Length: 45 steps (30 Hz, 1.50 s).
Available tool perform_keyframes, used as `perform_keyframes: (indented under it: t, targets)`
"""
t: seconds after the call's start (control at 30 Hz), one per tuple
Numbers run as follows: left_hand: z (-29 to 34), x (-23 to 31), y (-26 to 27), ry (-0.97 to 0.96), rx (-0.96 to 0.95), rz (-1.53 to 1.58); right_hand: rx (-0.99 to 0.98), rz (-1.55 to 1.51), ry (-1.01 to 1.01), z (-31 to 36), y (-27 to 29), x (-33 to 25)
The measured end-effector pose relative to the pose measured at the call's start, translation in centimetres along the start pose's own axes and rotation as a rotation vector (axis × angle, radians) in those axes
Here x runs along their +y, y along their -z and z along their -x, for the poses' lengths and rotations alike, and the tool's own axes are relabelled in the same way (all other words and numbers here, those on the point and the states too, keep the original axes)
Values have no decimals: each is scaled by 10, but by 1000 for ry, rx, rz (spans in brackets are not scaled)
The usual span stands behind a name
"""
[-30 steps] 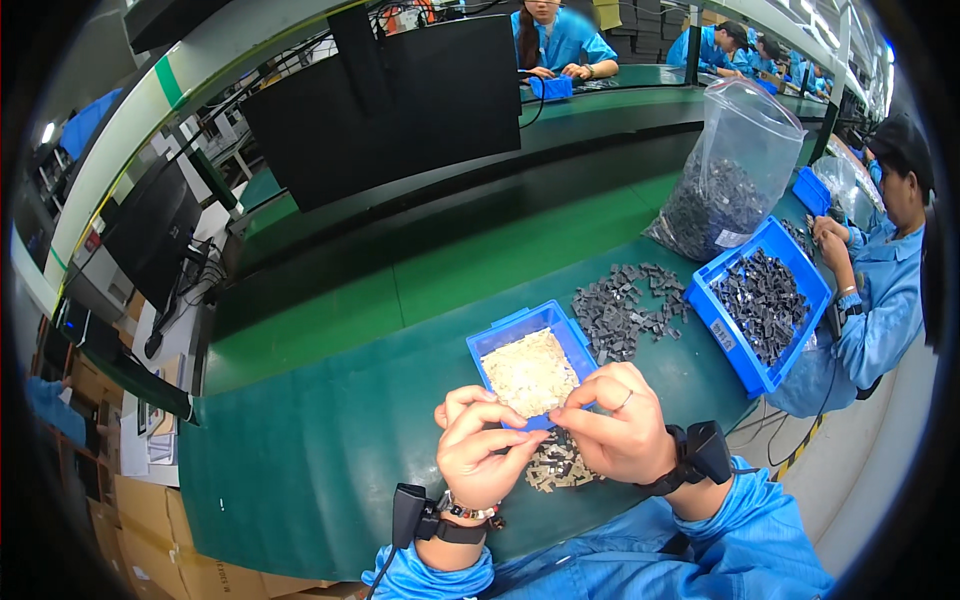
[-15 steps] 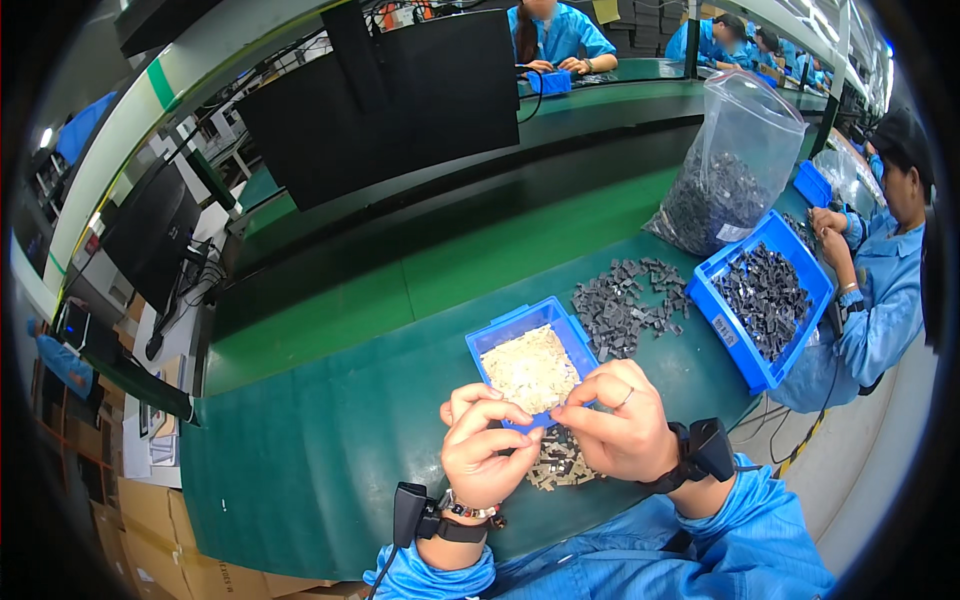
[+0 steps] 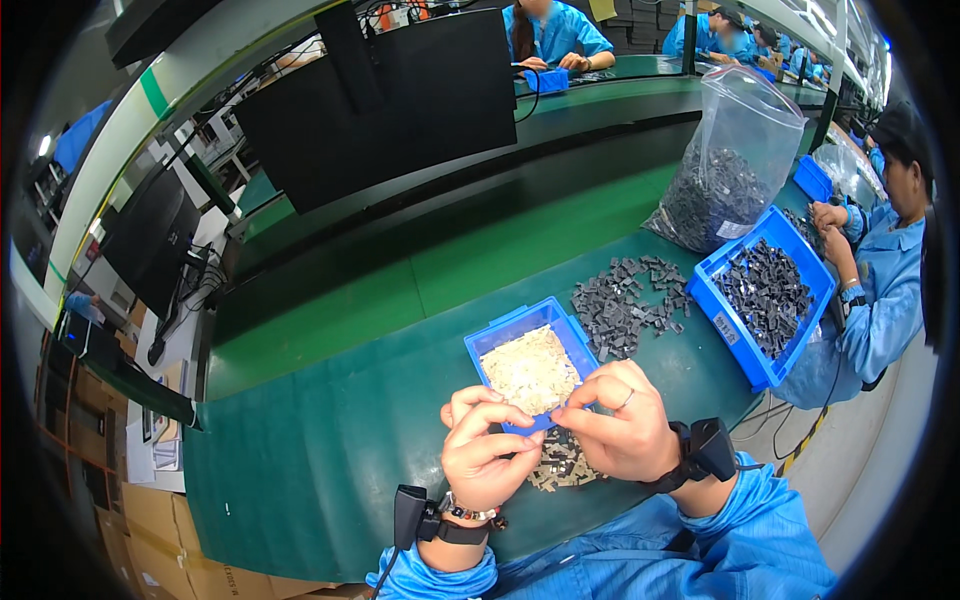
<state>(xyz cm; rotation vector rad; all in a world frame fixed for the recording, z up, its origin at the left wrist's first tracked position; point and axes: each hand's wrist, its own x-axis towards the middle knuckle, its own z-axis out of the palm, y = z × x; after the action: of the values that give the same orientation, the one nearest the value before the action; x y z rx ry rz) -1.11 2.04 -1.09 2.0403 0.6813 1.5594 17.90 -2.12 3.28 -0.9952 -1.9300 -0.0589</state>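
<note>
My left hand [image 3: 486,455] and my right hand [image 3: 625,425] are close together at the near edge of a small blue box [image 3: 478,345]. Thumb and fingers are pinched on each hand, and whatever small piece they hold is too tiny to make out. Inside the box lies a heap of small cream-coloured pieces [image 3: 530,368]. Below the hands, partly covered by them, a pile of small beige and dark pieces [image 3: 562,468] rests on the green table [image 3: 330,450]. Beyond my right hand, small dark grey plastic pieces [image 3: 622,308] are spread loosely.
A large blue tray [image 3: 742,358] of dark pieces stands at the right, with a clear plastic bag [image 3: 725,170] of similar pieces behind it. A co-worker [image 3: 885,280] handles small parts at the right. A black monitor [image 3: 375,110] hangs over the far side.
The view has shifted very slightly. Both hands keep nearly the same pinched pose at the box's near edge. The co-worker's hands at the right have moved a little.
</note>
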Motion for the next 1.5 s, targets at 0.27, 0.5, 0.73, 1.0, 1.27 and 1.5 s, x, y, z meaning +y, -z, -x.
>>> perform_keyframes:
  t: [0.27, 0.5, 0.73, 1.0, 1.27, 1.5]
  targets:
    - [-4, 3, -2, 1, 12, -8, -12, -1, 1, 2, -1, 2]
    - [0, -2, -1, 8, -10, 93, -7, 24, 75, -1, 2, 1]
    - [-8, 2, 3, 196, -153, 229, -42, 87, 230, -4, 10, -2]
    - [-4, -1, 2, 233, -123, 259, -51, 75, 94, 0, 6, 1]
    - [-9, 9, -1, 160, -163, 49, -27, -307, -354, 7, -7, -9]
    - [-5, 8, -11, 58, -270, -387, -68, -162, -366, 19, -6, -3]
